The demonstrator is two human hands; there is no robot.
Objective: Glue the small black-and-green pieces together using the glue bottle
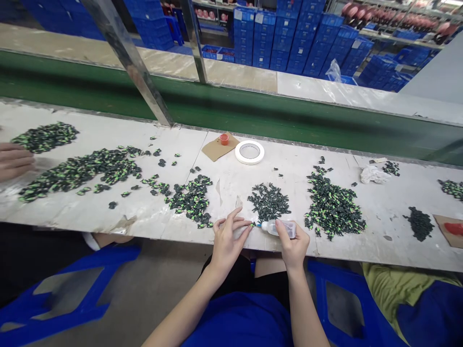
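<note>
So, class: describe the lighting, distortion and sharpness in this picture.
Head view: even, soft light, hardly any shadow on the table; head view: the table edge bows and the post leans, a wide-lens distortion; head view: left hand with its part and right hand with the bottle are sharp, far crates slightly soft.

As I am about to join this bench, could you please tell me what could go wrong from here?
1. The clear plastic squeeze bottle in the right hand points its nozzle at the small black-and-green piece pinched in the left hand; liquid may reach the fingertips.
2. Both hands work at the white table's front edge, so the piece could drop off.
3. The pile of dark pieces lies close behind; a drip might hit it.
</note>
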